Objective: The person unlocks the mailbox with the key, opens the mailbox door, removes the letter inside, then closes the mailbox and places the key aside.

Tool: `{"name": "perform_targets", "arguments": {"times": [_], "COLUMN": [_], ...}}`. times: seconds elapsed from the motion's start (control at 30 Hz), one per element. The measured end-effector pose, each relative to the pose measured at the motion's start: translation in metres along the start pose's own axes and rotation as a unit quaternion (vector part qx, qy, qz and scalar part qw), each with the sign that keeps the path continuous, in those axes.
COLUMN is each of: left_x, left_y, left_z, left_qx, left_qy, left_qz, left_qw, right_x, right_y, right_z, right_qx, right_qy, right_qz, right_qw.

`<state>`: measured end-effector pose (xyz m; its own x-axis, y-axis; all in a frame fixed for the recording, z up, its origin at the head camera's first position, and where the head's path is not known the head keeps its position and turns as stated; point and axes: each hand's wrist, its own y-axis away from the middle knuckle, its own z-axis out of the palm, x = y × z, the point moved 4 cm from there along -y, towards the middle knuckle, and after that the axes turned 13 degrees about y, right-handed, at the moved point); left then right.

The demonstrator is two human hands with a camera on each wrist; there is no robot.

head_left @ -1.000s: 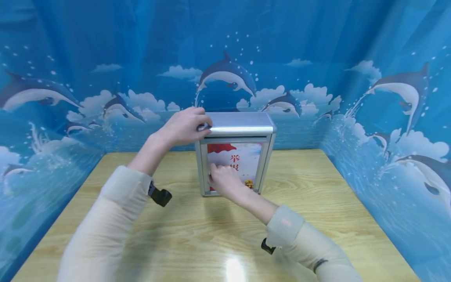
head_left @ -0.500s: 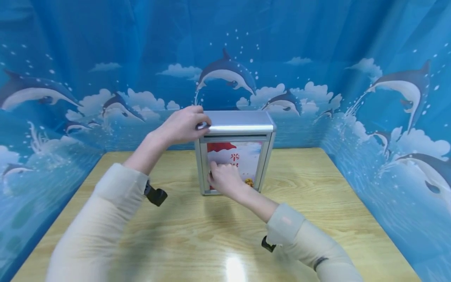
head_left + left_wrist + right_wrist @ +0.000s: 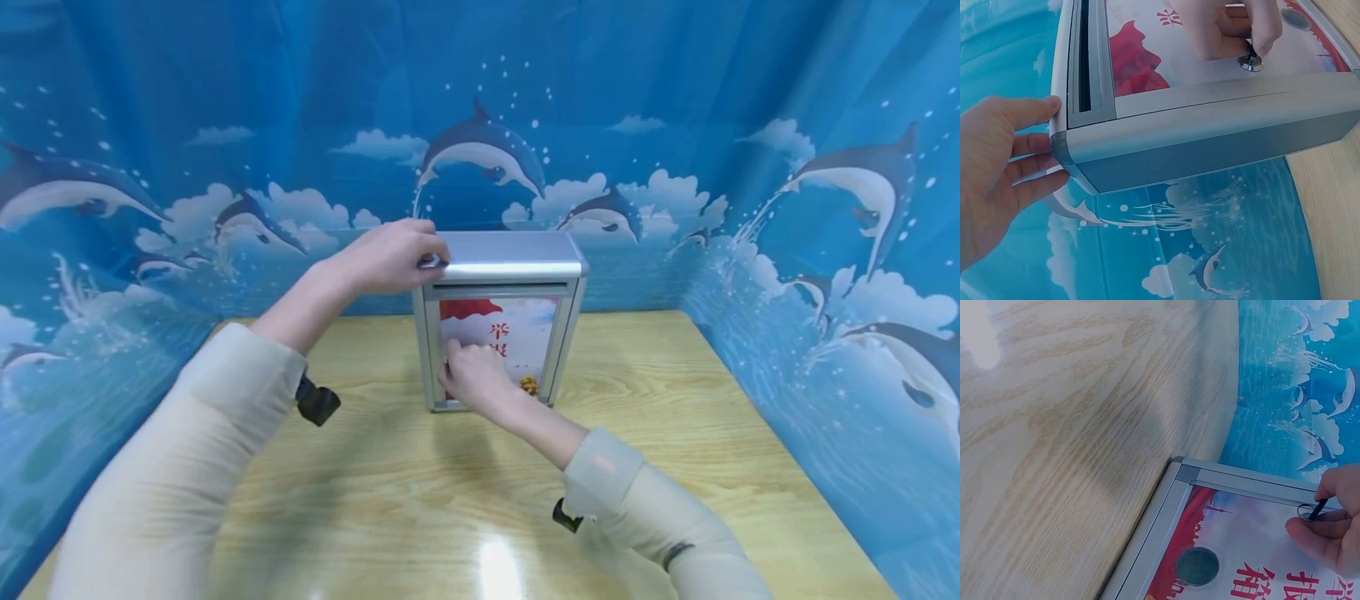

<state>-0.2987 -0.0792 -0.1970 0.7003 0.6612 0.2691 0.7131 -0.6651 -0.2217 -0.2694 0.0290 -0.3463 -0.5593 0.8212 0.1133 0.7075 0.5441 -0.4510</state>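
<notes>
A silver metal-framed letter box [image 3: 517,247] stands upright on the table, with a slot below its top and a red-and-white poster on its front. My left hand [image 3: 393,257] grips its upper left corner, thumb on the front edge and fingers at the side, as the left wrist view shows. Low on the left of the front, my right hand [image 3: 480,379] pinches a small key with a black head [image 3: 1318,509] between thumb and finger. The key sits at a round metal lock [image 3: 1251,64] in the door's edge. The door lies flush in its frame.
The box rests near the back of a wood-grain table [image 3: 637,467]. A blue curtain with dolphins [image 3: 300,125] encloses the table at the back and both sides. A dark round window [image 3: 1197,566] shows low on the poster.
My left forearm and wrist have swung left while the fingers stay at the box's corner. The right hand keeps its place at the lock. The head view has shifted slightly.
</notes>
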Motion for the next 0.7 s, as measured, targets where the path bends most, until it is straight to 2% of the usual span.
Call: {"name": "perform_targets", "arguments": {"times": [0.17,0.23,0.33,0.43,0.7], "left_x": [0.001,0.001,0.001,0.001,0.0], "left_y": [-0.001,0.0,0.0,0.0,0.0], "left_z": [-0.001,-0.001,-0.002,-0.002,0.0], "left_qx": [-0.006,-0.008,-0.008,-0.006,-0.001], "left_qy": [-0.008,-0.01,-0.012,-0.012,-0.009], "left_qz": [0.002,0.0,-0.001,0.002,0.008], "left_qw": [0.9999,0.9999,0.9999,0.9999,0.9999], "right_x": [0.003,0.006,0.01,0.013,0.016], "right_y": [0.0,0.0,0.002,0.003,0.009], "right_z": [0.003,0.004,0.005,0.005,0.01], "right_qx": [-0.036,-0.061,-0.084,-0.082,-0.073], "right_qy": [-0.061,-0.107,-0.177,-0.216,-0.261], "right_qz": [0.037,0.065,0.103,0.13,0.173], "right_qw": [0.997,0.99,0.975,0.964,0.947]}}
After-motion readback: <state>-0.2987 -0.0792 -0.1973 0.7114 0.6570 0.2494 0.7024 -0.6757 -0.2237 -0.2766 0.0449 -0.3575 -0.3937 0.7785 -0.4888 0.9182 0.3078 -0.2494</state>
